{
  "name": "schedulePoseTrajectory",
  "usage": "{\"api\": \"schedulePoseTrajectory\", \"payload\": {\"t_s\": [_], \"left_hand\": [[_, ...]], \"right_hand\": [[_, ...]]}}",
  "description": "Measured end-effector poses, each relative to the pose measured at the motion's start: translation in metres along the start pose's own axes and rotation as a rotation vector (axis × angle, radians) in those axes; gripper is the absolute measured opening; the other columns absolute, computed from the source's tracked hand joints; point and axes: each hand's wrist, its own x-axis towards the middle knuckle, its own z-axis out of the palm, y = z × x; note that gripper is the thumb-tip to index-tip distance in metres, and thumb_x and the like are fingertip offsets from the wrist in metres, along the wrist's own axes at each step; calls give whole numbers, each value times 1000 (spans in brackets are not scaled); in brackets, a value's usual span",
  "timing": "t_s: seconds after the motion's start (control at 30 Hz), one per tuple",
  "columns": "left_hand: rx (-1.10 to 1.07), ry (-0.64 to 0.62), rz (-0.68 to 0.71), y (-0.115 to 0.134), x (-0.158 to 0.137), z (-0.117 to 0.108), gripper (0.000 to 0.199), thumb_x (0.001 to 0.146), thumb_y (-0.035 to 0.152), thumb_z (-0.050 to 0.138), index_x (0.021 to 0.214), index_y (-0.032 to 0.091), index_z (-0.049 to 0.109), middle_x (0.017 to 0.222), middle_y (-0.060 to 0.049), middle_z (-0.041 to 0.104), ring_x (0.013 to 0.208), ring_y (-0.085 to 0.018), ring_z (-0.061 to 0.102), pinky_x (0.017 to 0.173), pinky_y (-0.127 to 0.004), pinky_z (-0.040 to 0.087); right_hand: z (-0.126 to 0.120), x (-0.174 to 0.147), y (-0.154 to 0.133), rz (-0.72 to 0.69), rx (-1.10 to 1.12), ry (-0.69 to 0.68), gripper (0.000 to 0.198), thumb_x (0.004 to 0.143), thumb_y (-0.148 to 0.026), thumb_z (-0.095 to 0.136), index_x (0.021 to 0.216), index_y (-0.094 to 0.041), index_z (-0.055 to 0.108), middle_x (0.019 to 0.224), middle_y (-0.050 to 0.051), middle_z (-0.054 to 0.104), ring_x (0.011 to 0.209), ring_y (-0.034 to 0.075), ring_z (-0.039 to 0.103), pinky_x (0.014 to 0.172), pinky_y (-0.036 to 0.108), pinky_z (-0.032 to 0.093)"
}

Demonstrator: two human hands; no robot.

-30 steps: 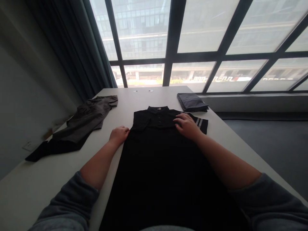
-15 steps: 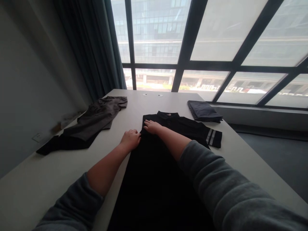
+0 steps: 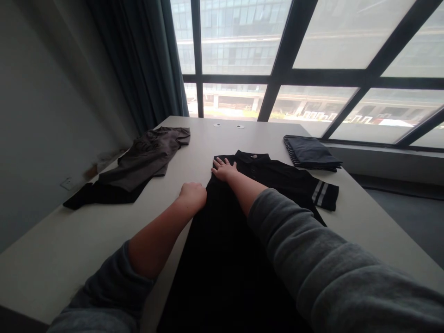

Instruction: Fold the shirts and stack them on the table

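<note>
A long black polo shirt point(image 3: 236, 240) lies spread out, its collar at the far end and its bottom running out of the frame. One short sleeve with two pale stripes sticks out to the right; no sleeve shows on the left side. My left hand point(image 3: 194, 196) is closed at the shirt's left edge, its fingertips hidden. Just beyond it, my right hand point(image 3: 225, 170) rests flat on the shirt near the left shoulder, fingers spread and nothing in its grasp.
The white table point(image 3: 163, 222) carries a crumpled brown garment point(image 3: 145, 159) with black cloth under it at the left. At the far right edge sits a folded dark, striped-edged cloth point(image 3: 314, 152). Behind stand a curtain point(image 3: 145, 60) and tall windows.
The view has tilted down and shifted slightly left. My right hand's fingers are spread wider on the shirt. My left hand stays at the shirt's left edge, its wrist turned a little.
</note>
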Motion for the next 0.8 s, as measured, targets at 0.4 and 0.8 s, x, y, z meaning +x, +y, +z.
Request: {"api": "schedulePoseTrajectory", "payload": {"t_s": [0.4, 0.8], "left_hand": [[83, -76, -21, 59, -37, -19, 64, 105, 46, 52, 157, 9, 50, 168, -24, 40, 151, -34, 46, 116, -45, 43], [164, -116, -65, 76, -38, -42, 44, 105, 46, 50, 121, 13, 75, 129, -20, 72, 115, -35, 71, 91, -43, 54]], "right_hand": [[-10, -78, 46, -164, -145, 310, 64, 111, -53, 33, 167, -23, 39, 178, 7, 22, 166, 34, 8, 129, 69, 10], [-6, -260, 326, 668, -39, 398, 63, 106, -43, 40, 164, -17, 44, 161, 18, 52, 152, 42, 39, 120, 57, 37]]}}
